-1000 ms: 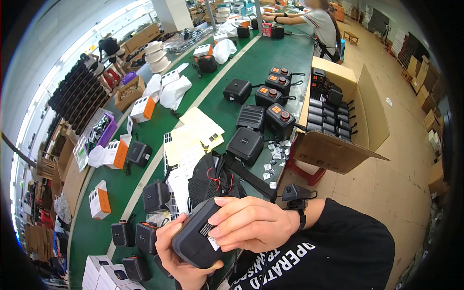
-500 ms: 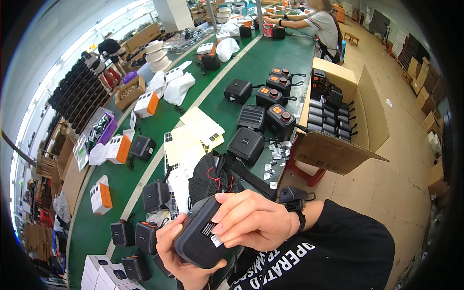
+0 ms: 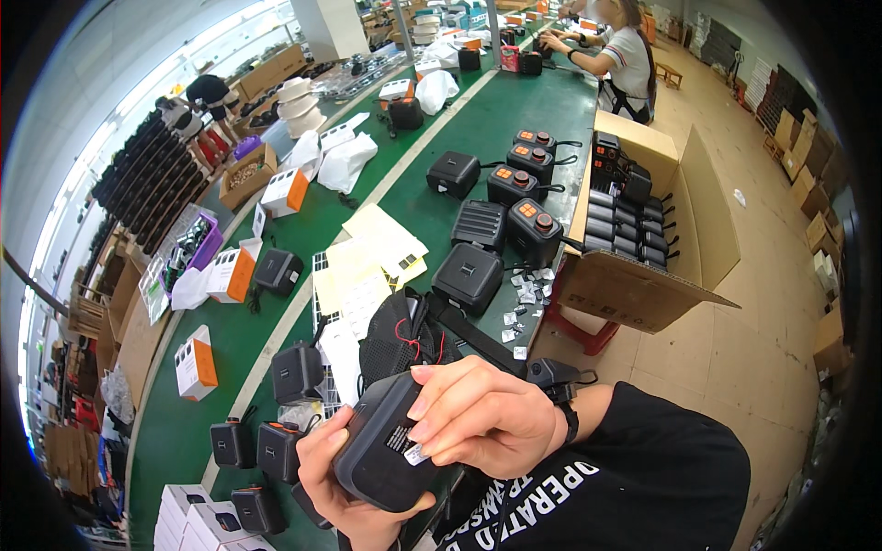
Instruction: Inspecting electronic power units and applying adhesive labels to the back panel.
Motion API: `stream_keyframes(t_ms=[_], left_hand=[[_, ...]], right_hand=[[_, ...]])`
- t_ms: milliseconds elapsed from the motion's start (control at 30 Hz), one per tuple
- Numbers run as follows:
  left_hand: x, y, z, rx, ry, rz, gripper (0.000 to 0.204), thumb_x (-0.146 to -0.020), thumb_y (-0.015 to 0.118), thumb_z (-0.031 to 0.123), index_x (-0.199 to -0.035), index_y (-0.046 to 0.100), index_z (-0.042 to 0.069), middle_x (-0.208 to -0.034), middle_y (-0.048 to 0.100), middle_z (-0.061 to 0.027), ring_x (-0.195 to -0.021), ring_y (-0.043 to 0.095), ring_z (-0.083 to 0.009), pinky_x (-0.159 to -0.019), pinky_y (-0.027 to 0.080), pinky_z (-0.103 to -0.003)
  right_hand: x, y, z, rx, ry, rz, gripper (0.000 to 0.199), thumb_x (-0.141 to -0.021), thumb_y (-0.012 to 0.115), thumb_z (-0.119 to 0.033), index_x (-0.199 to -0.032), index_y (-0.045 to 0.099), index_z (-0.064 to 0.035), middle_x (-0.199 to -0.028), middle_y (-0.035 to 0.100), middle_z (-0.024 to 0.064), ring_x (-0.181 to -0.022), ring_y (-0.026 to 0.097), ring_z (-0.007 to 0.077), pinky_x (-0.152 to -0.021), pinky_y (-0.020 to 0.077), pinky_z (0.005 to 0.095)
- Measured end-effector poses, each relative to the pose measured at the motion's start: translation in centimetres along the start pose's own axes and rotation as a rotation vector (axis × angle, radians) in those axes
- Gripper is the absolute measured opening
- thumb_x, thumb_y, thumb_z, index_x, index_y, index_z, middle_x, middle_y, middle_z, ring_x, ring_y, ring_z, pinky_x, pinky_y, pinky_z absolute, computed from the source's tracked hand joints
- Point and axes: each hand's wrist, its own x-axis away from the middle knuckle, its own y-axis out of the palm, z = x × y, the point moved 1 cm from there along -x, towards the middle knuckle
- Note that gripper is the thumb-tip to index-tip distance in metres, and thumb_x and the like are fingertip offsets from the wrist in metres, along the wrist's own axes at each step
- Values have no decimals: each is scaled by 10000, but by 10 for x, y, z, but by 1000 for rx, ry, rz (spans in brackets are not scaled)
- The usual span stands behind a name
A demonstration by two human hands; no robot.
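Close to me at the lower middle, my left hand is wrapped round a boxy black portable speaker from its left side and underneath. The speaker is tilted, with a printed patch on the face turned toward me. My right hand comes over it from the right, its bent fingers against that face. At those fingertips a small white sticker lies on the speaker's surface, partly covered. A black mesh pouch with a red cord lies just beyond the speaker.
Several black speakers with orange buttons stand near the table's right edge, by loose white stickers. An open carton of speakers is at right. Yellow sheets lie ahead; white-orange boxes along the left. A co-worker works far off.
White-orange boxes and the black items among them on the left strip have shifted slightly away and right. The co-worker's arms have moved. My hands and the speaker stay almost in place.
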Motion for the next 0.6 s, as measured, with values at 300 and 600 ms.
stream_keyframes(t_ms=[300, 600], left_hand=[[1, -2, -1, -16, -11, 3, 1023, -415, 777, 611, -1166, 387, 37, -1122, 508, -173, -1028, 492, -245, -950, 328, -381], [-3, 6, 5, 81, -170, 52, 1040, -420, 764, 629, -1168, 368, 23, -1134, 499, -197, -1080, 484, -278, -987, 305, -406]], right_hand=[[-1, 3, -1, -8, 16, 56, 104, -775, 662, -54, -832, 589, -6, -895, 608, 105, -861, 586, 237, -905, 424, 408], [-2, 6, 2, -73, 48, 152, 76, -796, 629, -41, -810, 587, 21, -863, 595, 130, -856, 577, 249, -889, 438, 420]])
